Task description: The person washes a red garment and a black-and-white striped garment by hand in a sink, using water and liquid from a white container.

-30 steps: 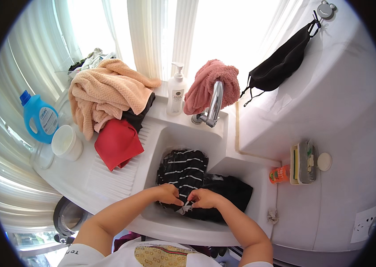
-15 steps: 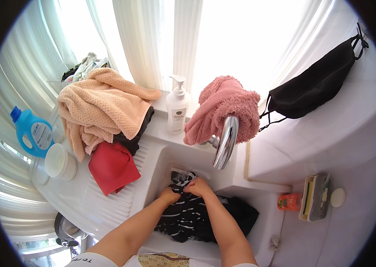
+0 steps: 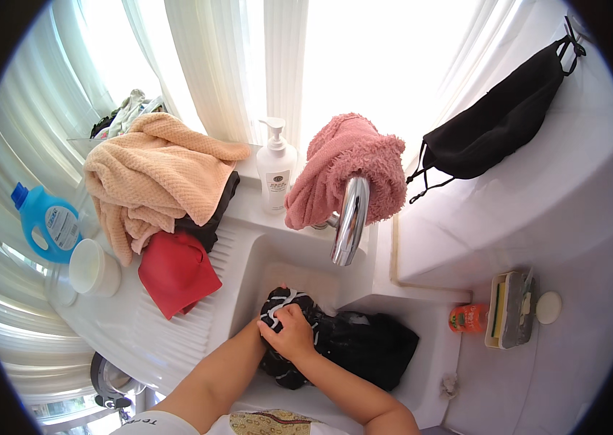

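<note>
In the white sink point(image 3: 230, 319) lies a wet-looking black garment with white stripes point(image 3: 281, 370), bunched up. My right hand point(image 3: 290, 335) is closed on its upper part, the fingers curled over the striped fabric. My left hand point(image 3: 256, 332) reaches under or into that same bundle from the left. The cloth covers most of it, with what looks like a fingertip at the top, so I cannot tell how its fingers are set. Plain black cloth point(image 3: 372, 348) spreads to the right, and whether it belongs to the striped garment is unclear.
A chrome faucet point(image 3: 350, 221) draped with a pink towel point(image 3: 346, 163) overhangs the sink. Left are a red cloth piece point(image 3: 177, 272), peach towel point(image 3: 161, 167), white tub point(image 3: 94, 268) and blue detergent bottle point(image 3: 47, 221). A pump bottle point(image 3: 276, 170) stands behind; a black mask point(image 3: 498, 130) hangs right.
Both hands were gripping the striped cloth side by side. Now the cloth is gathered over my left hand, and my right hand has moved left and nearer, onto the bundle.
</note>
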Demonstrator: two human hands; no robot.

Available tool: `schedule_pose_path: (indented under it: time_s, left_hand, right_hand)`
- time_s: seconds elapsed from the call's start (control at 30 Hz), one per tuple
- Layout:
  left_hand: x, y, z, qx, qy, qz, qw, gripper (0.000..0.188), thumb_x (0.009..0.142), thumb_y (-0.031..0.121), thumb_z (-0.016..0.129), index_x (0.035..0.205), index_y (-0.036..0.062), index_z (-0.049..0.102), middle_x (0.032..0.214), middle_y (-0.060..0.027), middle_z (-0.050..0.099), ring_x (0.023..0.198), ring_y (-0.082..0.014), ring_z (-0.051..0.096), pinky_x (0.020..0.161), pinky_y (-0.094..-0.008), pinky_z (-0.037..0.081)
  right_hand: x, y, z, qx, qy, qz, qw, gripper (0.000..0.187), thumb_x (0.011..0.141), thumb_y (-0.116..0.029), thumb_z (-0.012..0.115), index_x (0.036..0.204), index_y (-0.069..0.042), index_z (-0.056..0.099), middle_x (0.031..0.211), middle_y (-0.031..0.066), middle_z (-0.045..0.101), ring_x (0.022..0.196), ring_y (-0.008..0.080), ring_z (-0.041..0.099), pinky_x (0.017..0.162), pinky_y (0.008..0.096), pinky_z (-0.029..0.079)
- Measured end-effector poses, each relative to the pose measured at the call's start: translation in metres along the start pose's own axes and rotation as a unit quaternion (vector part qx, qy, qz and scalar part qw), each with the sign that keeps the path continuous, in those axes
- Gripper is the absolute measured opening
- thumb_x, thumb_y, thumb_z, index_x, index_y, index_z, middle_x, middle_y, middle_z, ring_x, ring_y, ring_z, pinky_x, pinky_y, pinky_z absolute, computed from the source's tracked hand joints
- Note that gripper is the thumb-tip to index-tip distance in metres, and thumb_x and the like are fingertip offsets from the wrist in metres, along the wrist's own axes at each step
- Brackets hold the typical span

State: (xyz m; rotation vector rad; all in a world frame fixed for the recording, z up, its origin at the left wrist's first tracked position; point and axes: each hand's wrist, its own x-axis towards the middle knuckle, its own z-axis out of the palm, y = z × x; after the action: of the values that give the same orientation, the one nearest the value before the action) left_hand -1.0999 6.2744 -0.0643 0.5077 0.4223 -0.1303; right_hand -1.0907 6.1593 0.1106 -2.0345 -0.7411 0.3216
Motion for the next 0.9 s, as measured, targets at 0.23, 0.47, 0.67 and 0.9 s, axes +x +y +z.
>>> schedule_pose_path:
  time_s: [0.23,0.47,0.67,0.9]
  left_hand:
    - [-0.030,0.025,0.081,-0.080,0.178,-0.058,0.979,0.036,0.087,0.041,0.053,0.097,0.0084,0.065,0.089,-0.0106,0.068,0.079,-0.0253,0.066,0.072,-0.0403,0.055]
    - [-0.037,0.037,0.103,-0.025,0.283,0.070,0.956,0.033,0.083,0.032,0.065,0.093,0.0005,0.062,0.082,-0.0093,0.064,0.069,-0.0225,0.064,0.061,-0.0340,0.053]
    - [-0.038,0.059,0.109,0.400,0.360,0.152,0.829,0.050,0.078,0.016,0.068,0.122,0.0022,0.050,0.111,-0.0168,0.057,0.101,-0.0307,0.057,0.088,-0.0375,0.046]
    - [-0.026,0.034,0.096,0.796,0.256,-0.068,0.545,0.065,0.075,0.029,0.068,0.133,0.0152,0.043,0.139,-0.0192,0.033,0.126,-0.0392,0.035,0.098,-0.0468,0.039]
  right_hand:
    - [0.042,0.078,-0.007,-0.018,0.187,0.111,0.976,0.027,0.071,-0.021,0.067,0.084,0.002,0.063,0.102,0.0212,0.059,0.093,0.0380,0.057,0.082,0.0418,0.046]
    - [0.039,0.074,0.018,-0.028,0.178,0.041,0.983,0.022,0.071,-0.021,0.067,0.074,-0.001,0.058,0.084,0.0172,0.059,0.075,0.0387,0.058,0.065,0.0441,0.047]
    - [0.080,0.115,-0.004,-0.169,0.192,0.162,0.953,0.063,0.077,-0.039,0.068,0.119,0.001,0.041,0.117,0.0252,0.046,0.106,0.0444,0.045,0.088,0.0482,0.040]
    - [0.067,0.143,0.042,-0.337,-0.092,0.132,0.928,0.064,0.066,-0.043,0.075,0.119,-0.014,0.052,0.131,0.0116,0.042,0.119,0.0405,0.040,0.092,0.0585,0.036]
